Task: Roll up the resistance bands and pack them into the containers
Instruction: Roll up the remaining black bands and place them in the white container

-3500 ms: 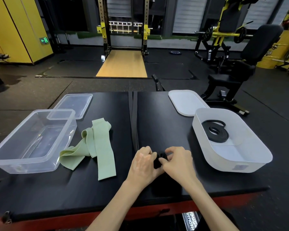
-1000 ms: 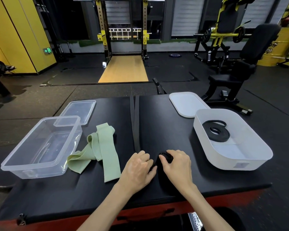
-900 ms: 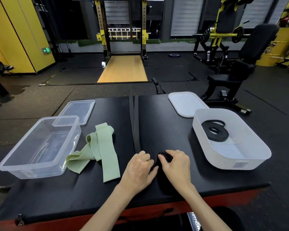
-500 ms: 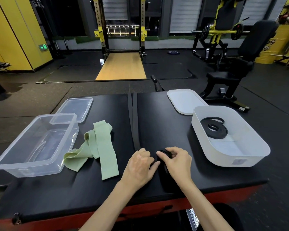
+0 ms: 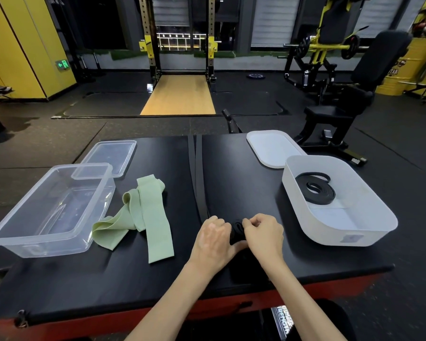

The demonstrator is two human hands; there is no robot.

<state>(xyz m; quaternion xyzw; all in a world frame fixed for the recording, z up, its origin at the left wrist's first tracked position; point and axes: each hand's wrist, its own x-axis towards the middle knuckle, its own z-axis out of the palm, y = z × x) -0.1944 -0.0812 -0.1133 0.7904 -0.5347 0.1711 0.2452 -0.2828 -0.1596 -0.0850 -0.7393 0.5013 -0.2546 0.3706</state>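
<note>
Working at the near middle of the black padded surface (image 5: pixel 231 168), both hands closing on one small roll of black band (image 5: pixel 237 230). Left hand (image 5: pixel 213 238) pressing in from the left side of the roll, fingers curled over its top, grip clenched on the black band. Right hand (image 5: pixel 263 233) meeting it from the right, thumb and fingertips pinching the roll's upper edge, grip likewise closed on the band. Sitting between the two grips, the roll resting against the surface, only a dark sliver of it showing between the knuckles. Running away from the roll toward the far edge of the surface, the unrolled tail of the band (image 5: pixel 197 168) lying flat as two parallel black strips.

Lying just left of the hands, apart from both grips, a pale green band (image 5: pixel 155 217), loosely folded and unrolled. Standing further left, near the surface's left edge, a clear container (image 5: pixel 20 238), with its clear lid (image 5: pixel 108 156) lying flat behind it. Standing to the right, near the right hand but not touching it, a white container (image 5: pixel 330 238) holding a coiled black band (image 5: pixel 315 190) on its floor toward the far end. Lying flat behind that container, a white lid (image 5: pixel 273 148).
</note>
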